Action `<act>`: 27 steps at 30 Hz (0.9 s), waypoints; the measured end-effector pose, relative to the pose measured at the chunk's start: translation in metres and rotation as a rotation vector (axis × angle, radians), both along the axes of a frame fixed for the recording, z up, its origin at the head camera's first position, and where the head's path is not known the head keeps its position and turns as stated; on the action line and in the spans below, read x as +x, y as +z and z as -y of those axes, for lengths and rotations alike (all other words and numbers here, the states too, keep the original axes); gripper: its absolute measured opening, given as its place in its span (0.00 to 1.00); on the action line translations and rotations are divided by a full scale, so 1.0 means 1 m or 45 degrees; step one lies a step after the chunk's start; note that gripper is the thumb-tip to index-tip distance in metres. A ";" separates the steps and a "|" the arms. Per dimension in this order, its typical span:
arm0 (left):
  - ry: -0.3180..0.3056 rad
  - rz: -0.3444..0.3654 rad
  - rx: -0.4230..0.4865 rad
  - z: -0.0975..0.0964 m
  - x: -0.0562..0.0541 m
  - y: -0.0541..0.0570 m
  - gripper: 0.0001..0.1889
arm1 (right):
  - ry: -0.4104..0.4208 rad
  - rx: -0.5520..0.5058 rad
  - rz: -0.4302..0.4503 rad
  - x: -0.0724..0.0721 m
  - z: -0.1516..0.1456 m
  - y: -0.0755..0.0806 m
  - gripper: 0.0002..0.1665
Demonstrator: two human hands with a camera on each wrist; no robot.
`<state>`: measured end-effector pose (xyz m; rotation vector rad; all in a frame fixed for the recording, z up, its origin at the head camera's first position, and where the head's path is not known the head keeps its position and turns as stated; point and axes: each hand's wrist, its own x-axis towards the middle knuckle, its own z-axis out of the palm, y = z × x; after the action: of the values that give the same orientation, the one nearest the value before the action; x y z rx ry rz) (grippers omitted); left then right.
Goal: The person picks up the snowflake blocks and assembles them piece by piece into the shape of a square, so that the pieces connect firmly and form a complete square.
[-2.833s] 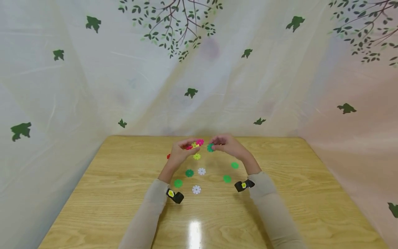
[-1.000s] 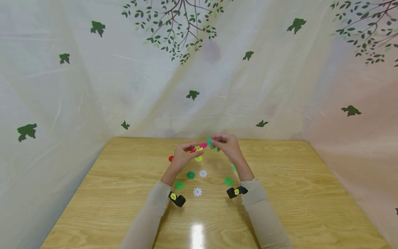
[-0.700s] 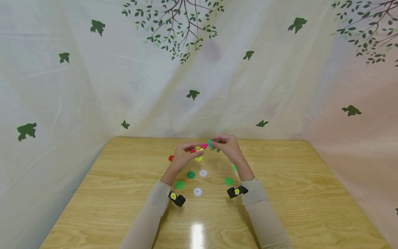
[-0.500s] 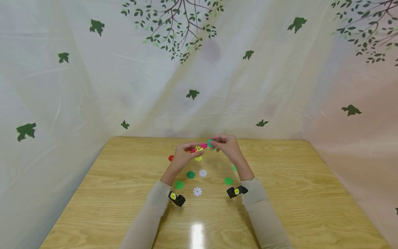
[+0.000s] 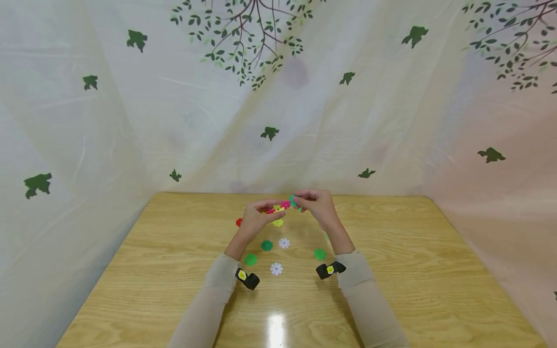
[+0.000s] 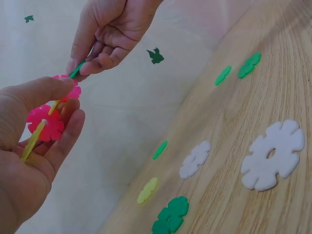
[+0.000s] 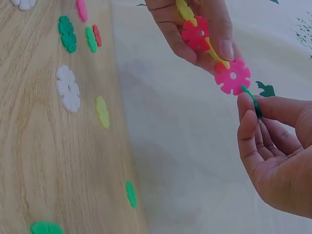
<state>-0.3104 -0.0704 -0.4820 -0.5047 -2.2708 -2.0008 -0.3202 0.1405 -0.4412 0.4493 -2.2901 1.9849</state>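
My left hand (image 5: 256, 217) holds a chain of slotted flower-shaped plastic discs above the table, the thumb pressing near its free end. In the right wrist view, red-pink and yellow discs alternate along the chain, ending in a pink disc (image 7: 224, 79). My right hand (image 5: 322, 207) pinches a dark green disc (image 7: 255, 105) between thumb and forefinger. The green disc stands edge-on to the pink one, its edge right at a slot in the pink rim. Part of the chain is hidden in my left palm.
On the wooden table (image 5: 174, 290) lie white discs (image 5: 276, 268), a dark green disc (image 5: 267, 245), light green discs (image 5: 320, 254), a yellow disc (image 5: 278, 223) and a red disc (image 5: 239, 222). A pale printed cloth (image 5: 209, 145) hangs behind the table's far edge.
Since the earliest frame, my right hand has moved left, bringing the green disc up to the chain's pink end. Over the last second the green disc has dropped slightly; my left hand stays nearly still.
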 end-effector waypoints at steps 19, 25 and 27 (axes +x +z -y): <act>0.042 -0.027 -0.002 -0.003 0.002 0.000 0.15 | -0.004 -0.062 0.040 0.001 0.001 0.000 0.15; 0.015 -0.046 0.000 -0.002 0.002 0.001 0.15 | 0.042 -0.041 0.091 -0.001 -0.002 -0.001 0.15; 0.017 -0.048 -0.001 -0.002 0.002 0.002 0.14 | 0.051 -0.045 0.106 -0.001 -0.002 -0.001 0.14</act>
<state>-0.3083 -0.0684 -0.4796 -0.5214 -2.2471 -1.9677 -0.3215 0.1420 -0.4425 0.4213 -2.3069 2.0979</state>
